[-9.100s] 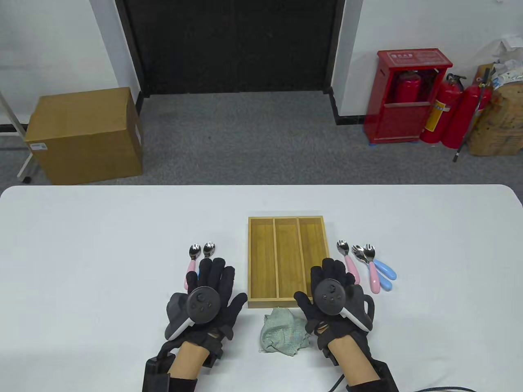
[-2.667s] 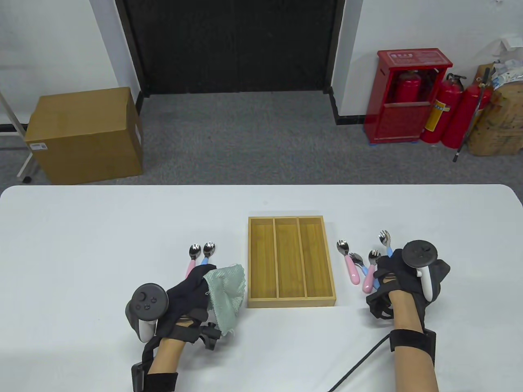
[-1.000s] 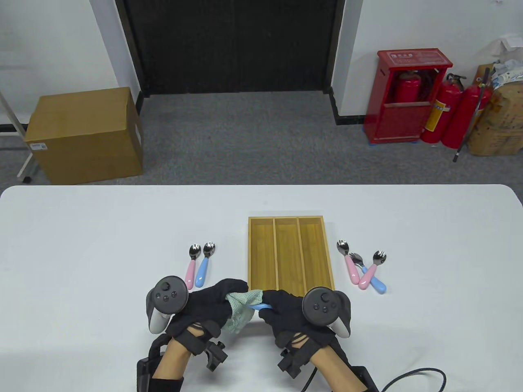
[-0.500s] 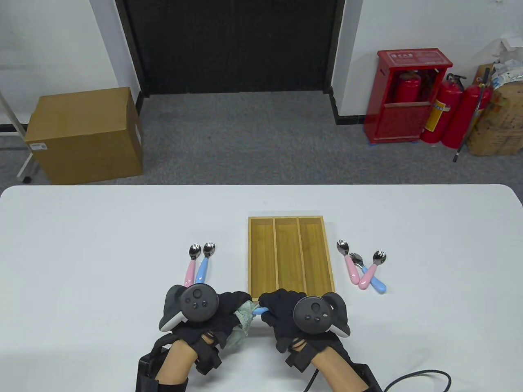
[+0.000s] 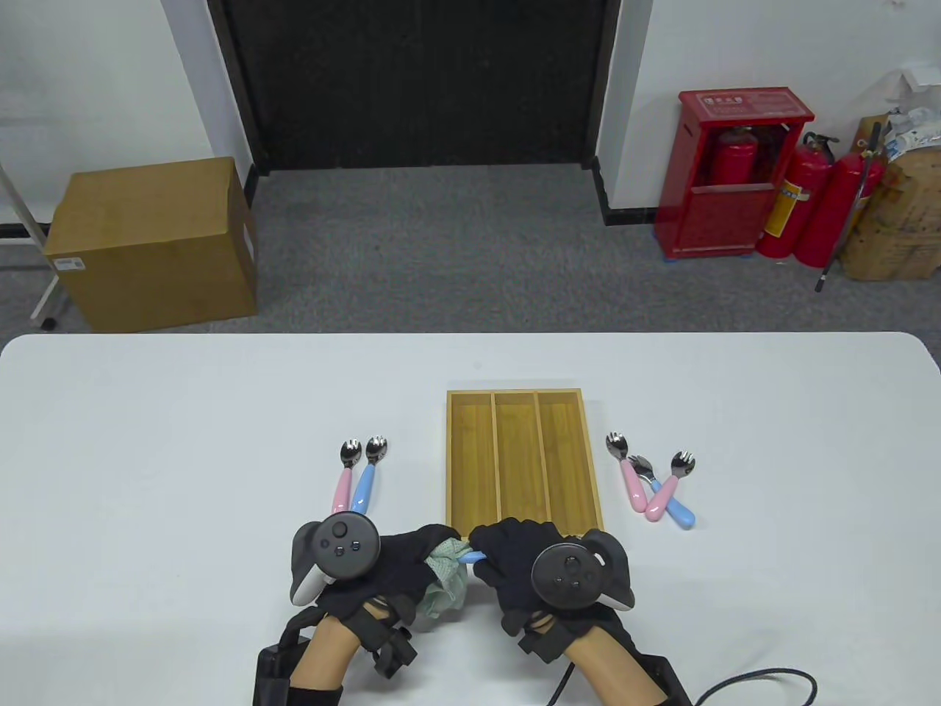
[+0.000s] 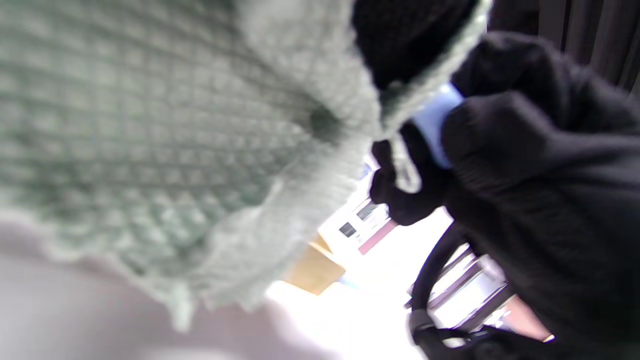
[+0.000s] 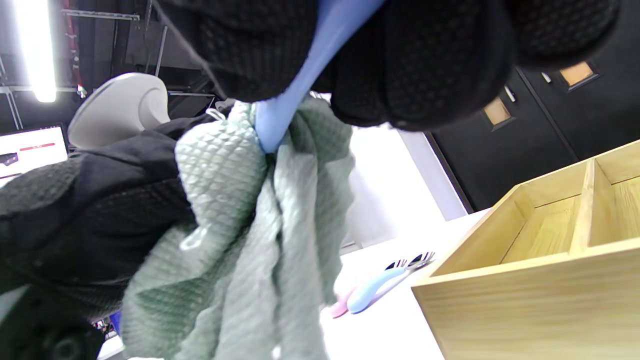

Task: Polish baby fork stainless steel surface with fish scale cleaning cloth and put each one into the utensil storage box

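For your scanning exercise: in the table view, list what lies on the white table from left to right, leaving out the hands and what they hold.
Pink-handled spoon → blue-handled spoon → wooden storage box → a second pink-handled spoon → crossed pink-handled and blue-handled forks.

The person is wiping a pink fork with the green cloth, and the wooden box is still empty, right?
Not quite: the fork being wiped has a blue handle, not pink. The right wrist view shows the blue handle gripped by the right hand and running into the green cloth, which the left hand holds. The rest is right: the table view shows the wooden box with nothing in its three compartments.
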